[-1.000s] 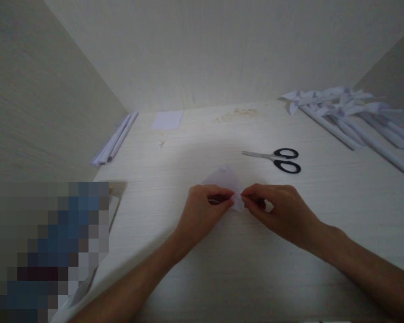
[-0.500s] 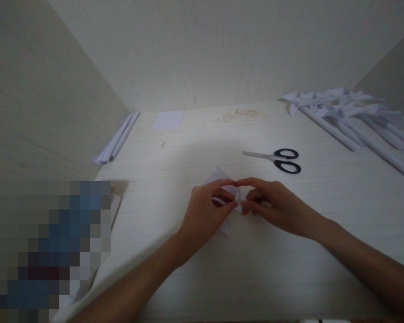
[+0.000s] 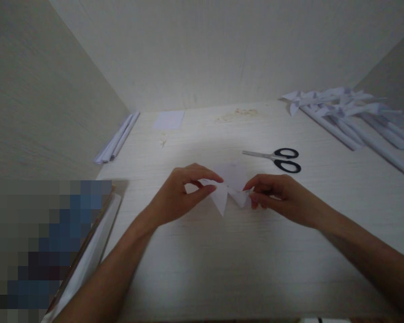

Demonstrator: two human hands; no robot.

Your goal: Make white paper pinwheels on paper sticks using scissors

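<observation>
Hands just moved apart: half a second ago the fingertips met over the middle of the folded paper [image 3: 234,175], now there's a clear gap between them with the paper stretched across it. Left hand [image 3: 185,195] has shifted out toward the worktop's [image 3: 222,269] left edge; its thumb and index are nearly closed, with the paper's left side between the tips. Right hand [image 3: 276,195] is about where it was, thumb and index pinched on the right-hand point, other fingers curled under. Paper now shows its form: one broad panel toward the back edge, two pointed flaps toward the front edge. My read: work has gone from the middle of the sheet to its outer points, so the folds are being opened or trued up; still in shaping. Paper sits around mid-worktop, left to right; can't tell if it touches the surface or hangs just above. Scissors [image 3: 273,157] unmoved, lying just behind the right hand, tips toward the left edge, not in use. Also unchanged: flat paper square [image 3: 169,120] near the back edge, rolled tubes [image 3: 117,138] at the back left corner, finished-looking folded pieces [image 3: 336,101] heaped at the back right corner.
</observation>
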